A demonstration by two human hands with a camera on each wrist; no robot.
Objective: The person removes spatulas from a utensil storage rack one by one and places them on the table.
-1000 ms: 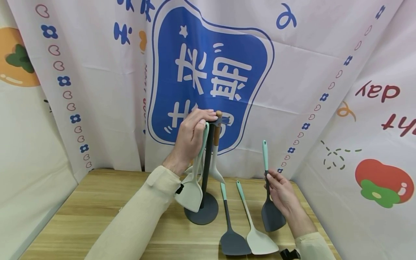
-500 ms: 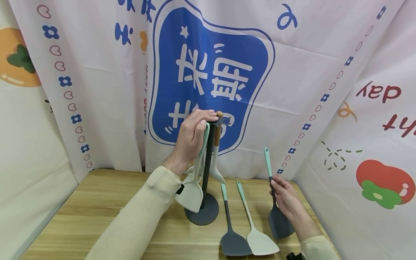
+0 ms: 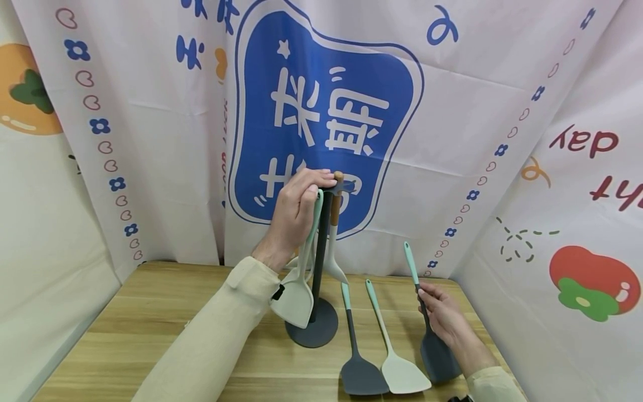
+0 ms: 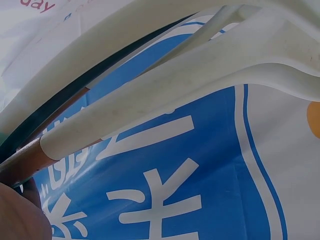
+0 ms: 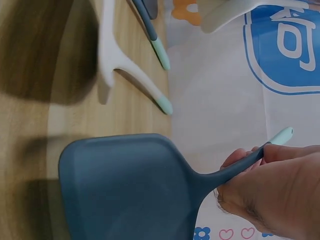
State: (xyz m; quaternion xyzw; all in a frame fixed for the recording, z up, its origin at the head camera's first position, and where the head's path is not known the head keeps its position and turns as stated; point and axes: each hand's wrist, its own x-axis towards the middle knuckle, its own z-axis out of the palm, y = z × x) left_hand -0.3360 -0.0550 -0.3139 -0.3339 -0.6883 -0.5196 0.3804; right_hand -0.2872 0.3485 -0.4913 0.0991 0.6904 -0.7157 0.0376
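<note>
My left hand [image 3: 296, 204] grips the top of a dark utensil stand [image 3: 311, 330], fingers over its head and thumb beside a mint handle end. From the stand hang a cream spatula [image 3: 293, 301] and a white utensil with a brown wooden handle [image 3: 335, 211]; others behind are partly hidden. In the left wrist view, pale utensil shafts [image 4: 135, 102] cross close to the lens. At the right, my right hand [image 3: 444, 315] pinches a dark grey spatula [image 5: 130, 185] by its shaft, mint handle end up and blade low, close over the table.
Between the stand and my right hand, another dark grey spatula [image 3: 363, 375] and a cream spatula [image 3: 402, 375] lie side by side on the wooden table [image 3: 150, 324]. Printed cloth [image 3: 467, 100] hangs behind the table and along both sides.
My right hand has moved down and slightly right with the dark grey spatula, bringing its blade lower and nearer. The left hand stays on the stand.
</note>
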